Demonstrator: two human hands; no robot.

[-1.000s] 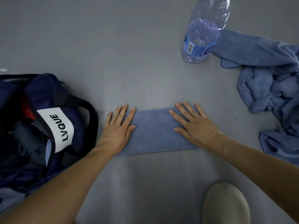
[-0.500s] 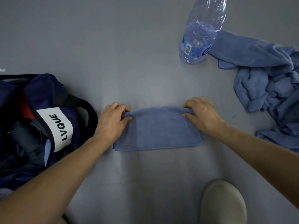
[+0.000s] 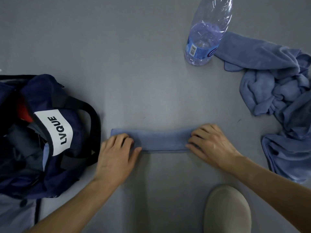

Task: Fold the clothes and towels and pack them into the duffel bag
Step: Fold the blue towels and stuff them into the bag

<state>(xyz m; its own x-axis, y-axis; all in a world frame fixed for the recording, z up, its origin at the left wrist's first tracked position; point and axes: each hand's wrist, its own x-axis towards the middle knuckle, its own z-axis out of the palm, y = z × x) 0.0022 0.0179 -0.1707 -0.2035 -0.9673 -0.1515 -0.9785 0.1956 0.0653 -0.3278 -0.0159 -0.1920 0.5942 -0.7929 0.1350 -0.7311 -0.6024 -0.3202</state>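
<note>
Folded blue towel (image 3: 161, 140) lies as a narrow flat strip on the grey floor (image 3: 134, 73), about mid-floor, long side running left to right. Left hand (image 3: 116, 155) on its left end, fingers curled over the cloth, thumb at the near edge, gripping it. Right hand (image 3: 210, 145) on the right end, same curled grip, thumb at the near edge. Navy bag (image 3: 79, 132) sits open at the floor's left side, just beside the left hand, white "LVQUE" label up, dark clothes and something red inside. Crumpled blue pile (image 3: 277, 84) of towels at the right side, apart from the strip. Clear bottle (image 3: 205, 34) upright at the far side, touching the pile. Beige shoe (image 3: 227, 211) at the near edge.
</note>
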